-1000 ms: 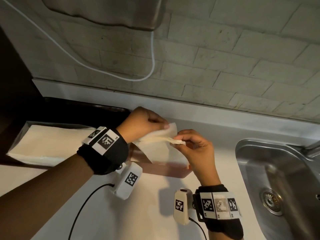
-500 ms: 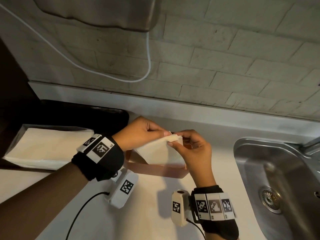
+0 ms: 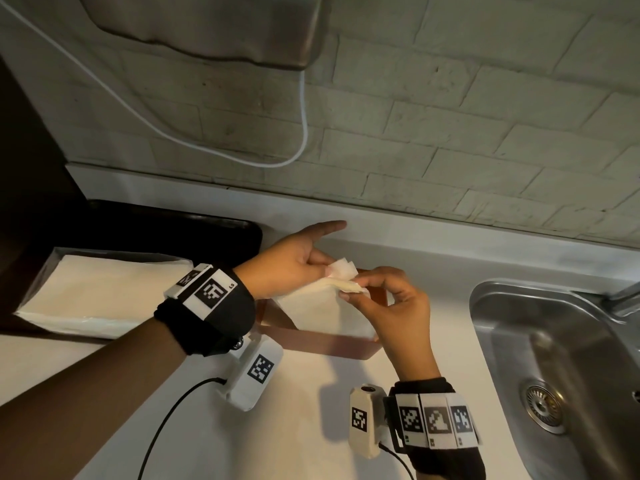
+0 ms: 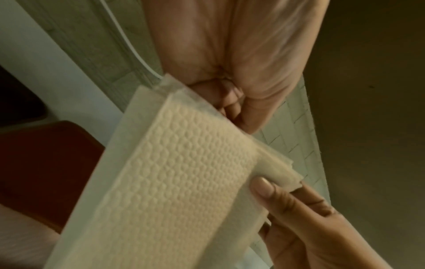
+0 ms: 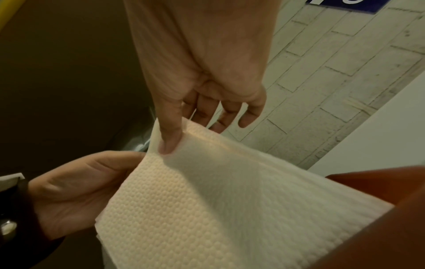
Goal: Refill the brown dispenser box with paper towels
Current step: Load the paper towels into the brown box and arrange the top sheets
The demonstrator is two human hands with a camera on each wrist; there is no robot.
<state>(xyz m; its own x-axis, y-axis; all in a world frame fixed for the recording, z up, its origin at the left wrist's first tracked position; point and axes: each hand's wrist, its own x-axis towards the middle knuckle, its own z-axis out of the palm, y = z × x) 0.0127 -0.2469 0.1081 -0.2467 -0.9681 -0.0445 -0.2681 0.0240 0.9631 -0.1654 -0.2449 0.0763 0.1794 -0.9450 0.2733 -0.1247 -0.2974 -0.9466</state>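
Roughly midway, by the look of it: your left hand (image 3: 294,261) and right hand (image 3: 391,306) both hold the top of a folded paper towel bundle (image 3: 322,306) that stands tilted in the brown dispenser box (image 3: 311,344), just below both hands. Left hand: thumb and lower fingers pinch the upper edge, index finger stretched out straight toward the wall. Right hand: thumb and forefinger pinch the nearest top corner, other fingers loosely curled and free. The wrist views show layers fanned apart at that edge, so you seem to be separating or squaring sheets, not seating them yet. Bundle is not flat in the box; its far end sticks up above the rim. Left of your left wrist, well apart, the supply stack (image 3: 104,289) lies in its open wrapper, plenty remaining. Left to do, I'd judge: lay this bundle down flat, maybe add more.
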